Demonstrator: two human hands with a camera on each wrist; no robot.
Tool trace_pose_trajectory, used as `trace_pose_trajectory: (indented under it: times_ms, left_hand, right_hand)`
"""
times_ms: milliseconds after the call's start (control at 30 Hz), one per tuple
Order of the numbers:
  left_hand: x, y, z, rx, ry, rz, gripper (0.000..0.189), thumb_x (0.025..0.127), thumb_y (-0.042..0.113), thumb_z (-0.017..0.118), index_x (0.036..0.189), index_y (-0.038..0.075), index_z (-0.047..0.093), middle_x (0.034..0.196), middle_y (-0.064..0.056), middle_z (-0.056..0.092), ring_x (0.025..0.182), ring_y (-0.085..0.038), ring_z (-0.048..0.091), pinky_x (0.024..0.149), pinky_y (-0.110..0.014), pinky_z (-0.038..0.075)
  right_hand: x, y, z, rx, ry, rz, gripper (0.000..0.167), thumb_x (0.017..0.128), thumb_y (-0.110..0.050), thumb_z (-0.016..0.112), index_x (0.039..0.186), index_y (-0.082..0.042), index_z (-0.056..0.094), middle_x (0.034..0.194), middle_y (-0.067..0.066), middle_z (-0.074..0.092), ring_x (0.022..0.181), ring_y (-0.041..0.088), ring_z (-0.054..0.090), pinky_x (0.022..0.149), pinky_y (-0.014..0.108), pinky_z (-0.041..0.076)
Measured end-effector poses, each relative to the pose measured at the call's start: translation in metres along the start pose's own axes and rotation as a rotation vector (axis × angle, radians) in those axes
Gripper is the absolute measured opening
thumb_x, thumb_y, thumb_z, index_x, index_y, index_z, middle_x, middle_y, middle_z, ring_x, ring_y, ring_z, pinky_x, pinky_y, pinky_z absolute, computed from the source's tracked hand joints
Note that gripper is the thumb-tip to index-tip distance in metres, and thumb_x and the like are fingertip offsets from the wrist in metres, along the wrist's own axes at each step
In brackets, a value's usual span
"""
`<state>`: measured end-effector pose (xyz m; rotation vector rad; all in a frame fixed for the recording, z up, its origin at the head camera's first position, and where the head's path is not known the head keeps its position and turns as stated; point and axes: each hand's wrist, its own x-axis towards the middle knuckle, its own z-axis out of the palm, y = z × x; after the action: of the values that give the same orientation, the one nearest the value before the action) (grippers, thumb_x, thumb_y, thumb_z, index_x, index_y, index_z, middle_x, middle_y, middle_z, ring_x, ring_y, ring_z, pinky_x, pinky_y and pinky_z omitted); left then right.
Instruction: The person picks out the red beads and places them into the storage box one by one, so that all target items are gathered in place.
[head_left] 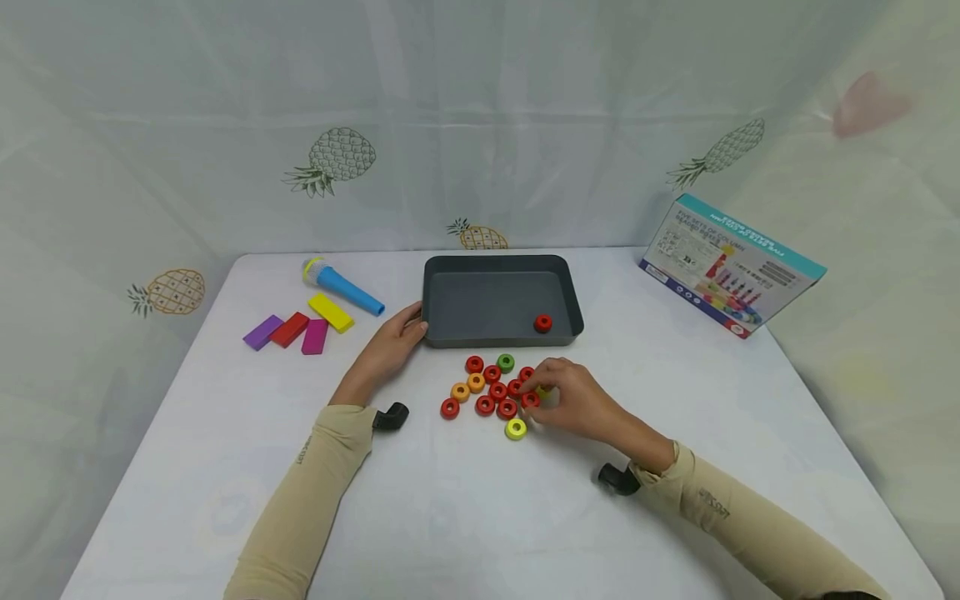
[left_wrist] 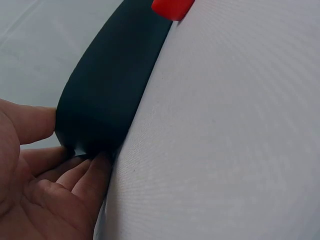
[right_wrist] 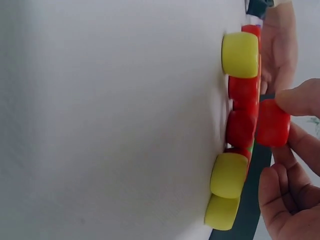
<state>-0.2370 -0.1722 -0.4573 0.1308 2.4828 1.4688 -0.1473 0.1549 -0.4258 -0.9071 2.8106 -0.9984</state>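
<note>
Has loose rings (head_left: 485, 411) mostly left of the grip of the right hand (head_left: 573, 402), tray (head_left: 480, 292) beyond with one ring (head_left: 543, 327) inside, blocks (head_left: 289, 330) and microphone (head_left: 348, 290) far left, box (head_left: 731, 267) beyond, right.

Tabletop (head_left: 450, 517): cloth-like surface, matt, finely textured.
Red ring bead (right_wrist: 272, 125): smooth, softly glossy; painted wood or plastic, cannot be told which.
Yellow ring beads (right_wrist: 240, 56): smooth, satin sheen.
Rectangular tray (head_left: 487, 296), near tabletop's far edge: matt, smooth, apparently coated metal.
Toy microphone (head_left: 348, 289), toward far left corner: smooth plastic, low sheen.
Flat blocks (head_left: 331, 312), toward left edge: smooth; material unclear.
Toy box (head_left: 731, 267), far right corner: printed cardboard, smooth.
Backdrop sheet (head_left: 510, 100), behind far edge: thin, creased, faintly shiny.
Sleeves (head_left: 300, 500): matt cloth, wrinkled.
</note>
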Motion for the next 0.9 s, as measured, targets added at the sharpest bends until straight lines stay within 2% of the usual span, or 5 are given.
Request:
trace_pose_trajectory:
  times_ms: [333,667,900]
  left_hand:
    - [-0.001,-0.003,0.0,-0.009,-0.005,-0.01,0.06,0.108,0.038,0.046,0.162,0.023,0.025,0.165,-0.006,0.035,0.153,-0.026,0.031,0.127,-0.051,0.022]
    - [-0.002,0.001,0.002,-0.011,-0.002,-0.005,0.06,0.108,0.037,0.046,0.162,0.023,0.025,0.165,-0.006,0.035,0.152,-0.025,0.035,0.126,-0.049,0.025]
    - [-0.001,0.0,0.001,0.015,0.012,0.004,0.06,0.108,0.038,0.045,0.162,0.023,0.024,0.164,-0.006,0.035,0.152,-0.026,0.035,0.126,-0.049,0.026]
  right_hand:
    - [0.016,0.0,-0.009,0.043,0.011,-0.013,0.023,0.08,-0.01,0.083,0.103,-0.01,0.079,0.099,-0.002,0.073,0.091,0.02,0.064,0.072,0.038,0.056]
    - [0.033,-0.003,-0.021,0.046,0.06,-0.021,0.024,0.08,-0.008,0.083,0.104,-0.006,0.078,0.099,0.004,0.07,0.089,0.031,0.063,0.075,0.048,0.058]
    - [0.049,0.001,-0.026,0.014,0.079,0.006,0.024,0.082,-0.011,0.083,0.105,-0.006,0.079,0.101,0.005,0.069,0.092,0.022,0.065,0.083,0.04,0.06]
